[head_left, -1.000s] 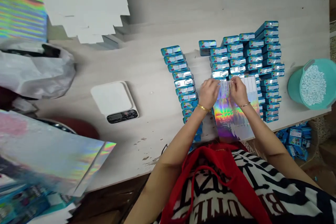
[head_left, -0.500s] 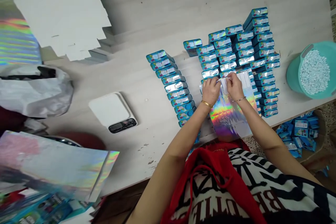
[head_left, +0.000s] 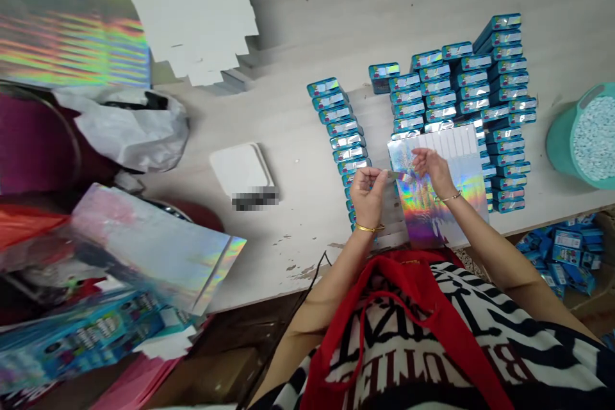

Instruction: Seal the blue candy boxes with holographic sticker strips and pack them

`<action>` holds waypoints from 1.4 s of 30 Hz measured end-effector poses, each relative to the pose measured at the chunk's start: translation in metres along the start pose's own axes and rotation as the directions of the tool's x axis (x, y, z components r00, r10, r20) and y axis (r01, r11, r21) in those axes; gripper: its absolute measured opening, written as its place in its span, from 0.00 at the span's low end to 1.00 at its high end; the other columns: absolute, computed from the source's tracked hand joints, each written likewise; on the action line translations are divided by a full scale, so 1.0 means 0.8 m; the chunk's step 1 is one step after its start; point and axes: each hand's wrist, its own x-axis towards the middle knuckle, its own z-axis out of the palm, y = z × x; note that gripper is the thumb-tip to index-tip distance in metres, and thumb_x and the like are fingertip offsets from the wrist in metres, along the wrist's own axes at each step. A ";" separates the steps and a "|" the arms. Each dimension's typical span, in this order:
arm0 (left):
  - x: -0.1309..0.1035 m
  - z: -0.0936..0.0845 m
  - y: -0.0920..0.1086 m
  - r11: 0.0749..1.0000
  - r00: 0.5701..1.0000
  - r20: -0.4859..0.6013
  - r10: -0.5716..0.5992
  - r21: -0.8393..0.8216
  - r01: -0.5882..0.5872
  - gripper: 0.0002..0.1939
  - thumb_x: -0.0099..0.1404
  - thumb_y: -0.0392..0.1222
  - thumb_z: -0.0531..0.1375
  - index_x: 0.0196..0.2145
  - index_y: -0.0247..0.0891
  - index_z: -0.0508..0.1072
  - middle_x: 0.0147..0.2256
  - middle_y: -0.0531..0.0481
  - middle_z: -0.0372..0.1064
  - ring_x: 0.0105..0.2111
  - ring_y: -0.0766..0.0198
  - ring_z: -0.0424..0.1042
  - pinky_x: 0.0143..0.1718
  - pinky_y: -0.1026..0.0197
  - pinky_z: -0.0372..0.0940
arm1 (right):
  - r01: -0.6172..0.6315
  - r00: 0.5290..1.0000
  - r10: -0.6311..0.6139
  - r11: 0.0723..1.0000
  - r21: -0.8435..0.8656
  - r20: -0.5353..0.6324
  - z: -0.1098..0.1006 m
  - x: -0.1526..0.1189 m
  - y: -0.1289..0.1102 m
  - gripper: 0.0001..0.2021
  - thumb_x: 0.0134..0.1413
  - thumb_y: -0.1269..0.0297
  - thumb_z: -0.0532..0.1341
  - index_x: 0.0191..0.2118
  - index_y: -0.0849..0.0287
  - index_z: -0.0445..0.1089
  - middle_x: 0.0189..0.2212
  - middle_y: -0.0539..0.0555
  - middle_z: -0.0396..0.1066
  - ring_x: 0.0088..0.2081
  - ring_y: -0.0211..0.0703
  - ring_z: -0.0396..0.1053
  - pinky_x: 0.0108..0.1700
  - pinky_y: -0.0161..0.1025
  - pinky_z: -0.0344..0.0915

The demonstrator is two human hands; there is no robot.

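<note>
A holographic sticker sheet [head_left: 444, 189] lies in front of me, its lower edge near my body and its top over rows of blue boxes [head_left: 439, 99]. Pinched between the thumb and forefinger of my left hand [head_left: 369, 197] is a small shiny strip [head_left: 398, 175], held over the sheet's left side. My right hand [head_left: 435, 172] hovers above the middle of the sheet, fingers apart, with nothing visible in it. One more column of blue boxes [head_left: 342, 127] stands left of the sheet, partly behind my left hand.
A white scale [head_left: 243, 170] sits left of the boxes. White card stacks [head_left: 192, 6] and a white plastic bag [head_left: 139, 125] are further left. A teal bucket of white pieces [head_left: 560, 134] stands at the right edge, above a carton of blue packets [head_left: 567, 253].
My hands have moved apart. The left has come down and left with a small strip in its fingers; the right has opened. The whole view has shifted, so the table items appear further right.
</note>
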 end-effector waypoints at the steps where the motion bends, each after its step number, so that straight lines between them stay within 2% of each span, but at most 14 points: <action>1: 0.003 -0.010 -0.006 0.997 0.998 -0.032 -0.060 -0.055 0.058 0.15 0.58 0.50 0.68 0.31 0.40 0.68 0.29 0.54 0.67 0.31 0.67 0.68 0.38 0.62 0.64 | -0.061 0.994 0.058 0.997 0.039 0.089 0.016 -0.014 0.000 0.35 0.52 0.26 0.51 0.41 0.56 0.70 0.29 0.51 0.68 0.28 0.39 0.66 0.29 0.38 0.63; 2: 0.005 -0.019 -0.013 0.990 0.992 -0.059 -0.110 -0.096 0.105 0.16 0.55 0.50 0.69 0.30 0.39 0.68 0.28 0.55 0.66 0.31 0.67 0.68 0.37 0.63 0.64 | -0.112 0.982 0.103 0.992 0.051 0.158 0.032 -0.027 0.002 0.34 0.49 0.26 0.54 0.39 0.56 0.69 0.28 0.50 0.69 0.27 0.39 0.66 0.28 0.37 0.62; 4: 0.006 -0.037 -0.028 0.975 0.975 -0.115 -0.189 -0.141 0.172 0.17 0.52 0.50 0.71 0.28 0.39 0.68 0.27 0.56 0.65 0.29 0.69 0.67 0.37 0.64 0.63 | -0.167 0.965 0.156 0.985 0.034 0.211 0.061 -0.046 0.009 0.30 0.46 0.28 0.59 0.32 0.55 0.67 0.24 0.48 0.67 0.26 0.38 0.64 0.27 0.36 0.61; 8: 0.008 -0.067 -0.055 0.965 0.951 -0.179 -0.254 -0.114 0.236 0.15 0.51 0.47 0.70 0.27 0.38 0.69 0.26 0.57 0.65 0.29 0.69 0.65 0.36 0.64 0.62 | -0.102 0.974 0.119 0.990 -0.097 0.192 0.095 -0.050 0.024 0.27 0.56 0.33 0.55 0.25 0.54 0.61 0.20 0.46 0.61 0.24 0.38 0.60 0.28 0.37 0.59; 11: 0.020 -0.081 -0.070 0.983 0.958 -0.231 -0.173 0.016 0.181 0.10 0.55 0.44 0.67 0.28 0.37 0.70 0.28 0.55 0.66 0.31 0.68 0.67 0.41 0.63 0.63 | 0.079 0.983 -0.024 0.952 -0.297 0.184 0.107 -0.032 0.028 0.23 0.63 0.42 0.51 0.25 0.54 0.57 0.20 0.47 0.57 0.26 0.39 0.58 0.31 0.38 0.57; 14: 0.035 -0.087 -0.083 0.975 0.963 -0.268 0.023 0.219 0.037 0.06 0.58 0.39 0.65 0.28 0.38 0.70 0.33 0.52 0.66 0.38 0.64 0.68 0.48 0.59 0.63 | 0.195 0.973 -0.118 0.877 -0.439 0.196 0.118 -0.012 0.030 0.19 0.67 0.52 0.49 0.25 0.53 0.53 0.22 0.48 0.58 0.28 0.41 0.59 0.34 0.39 0.56; 17: 0.043 -0.089 -0.090 0.935 0.958 -0.265 0.114 0.355 -0.013 0.06 0.58 0.38 0.65 0.27 0.39 0.70 0.37 0.50 0.65 0.44 0.61 0.67 0.53 0.56 0.61 | 0.220 0.969 -0.120 0.822 -0.526 0.218 0.125 -0.002 0.035 0.16 0.67 0.59 0.49 0.26 0.52 0.52 0.23 0.50 0.60 0.29 0.43 0.60 0.34 0.39 0.56; 27: 0.045 -0.091 -0.101 0.838 0.964 -0.238 0.118 0.544 0.032 0.06 0.59 0.39 0.66 0.28 0.40 0.71 0.42 0.48 0.65 0.49 0.55 0.64 0.58 0.49 0.53 | 0.196 0.965 -0.009 0.692 -0.695 0.263 0.136 0.009 0.047 0.13 0.67 0.66 0.48 0.30 0.56 0.63 0.29 0.59 0.69 0.33 0.49 0.66 0.37 0.42 0.60; 29: 0.046 -0.091 -0.101 0.819 0.967 -0.236 0.097 0.571 0.057 0.07 0.60 0.39 0.66 0.29 0.40 0.70 0.42 0.48 0.64 0.49 0.55 0.64 0.57 0.49 0.53 | 0.171 0.964 0.042 0.662 -0.730 0.264 0.138 0.012 0.044 0.13 0.67 0.65 0.48 0.33 0.58 0.66 0.31 0.61 0.72 0.34 0.51 0.67 0.37 0.43 0.62; 31: 0.047 -0.092 -0.103 0.816 0.964 -0.256 0.073 0.571 0.090 0.09 0.59 0.41 0.66 0.33 0.40 0.68 0.42 0.49 0.64 0.48 0.55 0.64 0.56 0.50 0.54 | 0.128 0.966 0.090 0.646 -0.753 0.242 0.140 0.013 0.040 0.11 0.65 0.66 0.49 0.42 0.62 0.68 0.34 0.63 0.74 0.36 0.53 0.70 0.38 0.44 0.63; 34: 0.053 -0.097 -0.113 0.850 0.950 -0.311 0.008 0.502 0.158 0.22 0.54 0.43 0.70 0.41 0.41 0.63 0.44 0.50 0.62 0.46 0.58 0.64 0.53 0.52 0.58 | 0.076 0.969 0.126 0.663 -0.745 0.211 0.140 0.007 0.034 0.17 0.63 0.69 0.50 0.55 0.67 0.64 0.38 0.66 0.76 0.39 0.58 0.72 0.40 0.46 0.66; 36: 0.059 -0.103 -0.123 0.883 0.943 -0.324 -0.072 0.419 0.211 0.27 0.51 0.43 0.71 0.43 0.42 0.61 0.46 0.49 0.61 0.45 0.60 0.64 0.50 0.55 0.60 | 0.093 0.963 0.117 0.702 -0.706 0.243 0.141 0.000 0.033 0.18 0.64 0.69 0.49 0.55 0.66 0.65 0.40 0.66 0.77 0.42 0.57 0.74 0.43 0.46 0.67; 40: 0.066 -0.114 -0.134 0.898 0.924 -0.291 -0.248 0.288 0.332 0.31 0.50 0.46 0.71 0.46 0.41 0.61 0.50 0.46 0.60 0.45 0.60 0.64 0.47 0.57 0.63 | 0.109 0.929 0.150 0.763 -0.637 0.339 0.148 -0.012 0.034 0.19 0.64 0.73 0.47 0.52 0.60 0.70 0.43 0.60 0.78 0.43 0.50 0.75 0.45 0.41 0.67; 42: 0.062 -0.115 -0.126 0.881 0.940 -0.285 -0.187 0.375 0.289 0.32 0.50 0.47 0.71 0.49 0.40 0.62 0.52 0.43 0.60 0.48 0.56 0.65 0.50 0.53 0.62 | 0.091 0.881 0.249 0.745 -0.661 0.402 0.149 -0.014 0.030 0.17 0.62 0.74 0.49 0.49 0.60 0.72 0.42 0.59 0.78 0.42 0.49 0.75 0.44 0.40 0.67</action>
